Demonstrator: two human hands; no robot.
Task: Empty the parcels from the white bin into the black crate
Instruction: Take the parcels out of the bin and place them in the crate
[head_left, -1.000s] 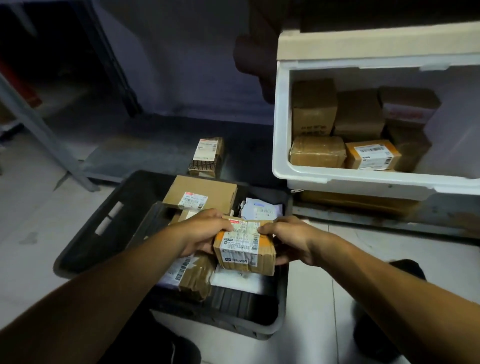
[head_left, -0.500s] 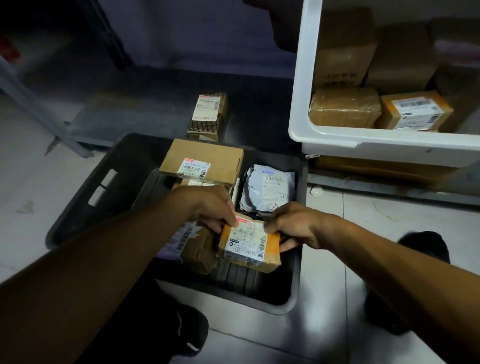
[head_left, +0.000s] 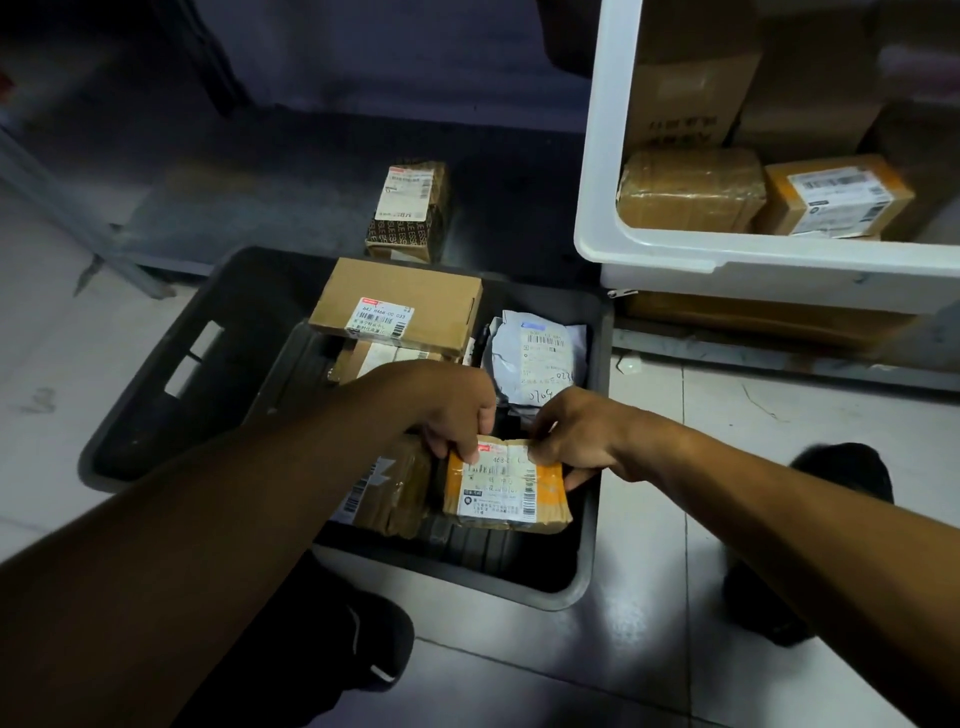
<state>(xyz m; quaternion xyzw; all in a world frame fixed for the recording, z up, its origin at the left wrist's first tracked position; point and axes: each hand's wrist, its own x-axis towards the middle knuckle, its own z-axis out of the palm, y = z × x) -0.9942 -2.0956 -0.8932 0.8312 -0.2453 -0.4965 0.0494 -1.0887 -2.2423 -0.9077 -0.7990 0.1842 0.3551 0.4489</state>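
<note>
Parcels: both hands, left (head_left: 457, 410) and right (head_left: 576, 436), grip an orange taped box (head_left: 506, 491) inside the black plastic crate (head_left: 156, 405); white plastic bin (head_left: 727, 260) at two o'clock, cropped, holds more

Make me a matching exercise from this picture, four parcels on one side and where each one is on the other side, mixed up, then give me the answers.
Things:
1. orange taped parcel
2. grey mailer bag
3. patterned dark box
4. flat brown box

Places:
A. on the floor beyond the black crate
B. held by the left hand and the right hand
C. at the crate's far end, on top of other parcels
D. in the crate, against its wall nearest the white bin

Pairs: 1-B, 2-D, 3-A, 4-C
</note>
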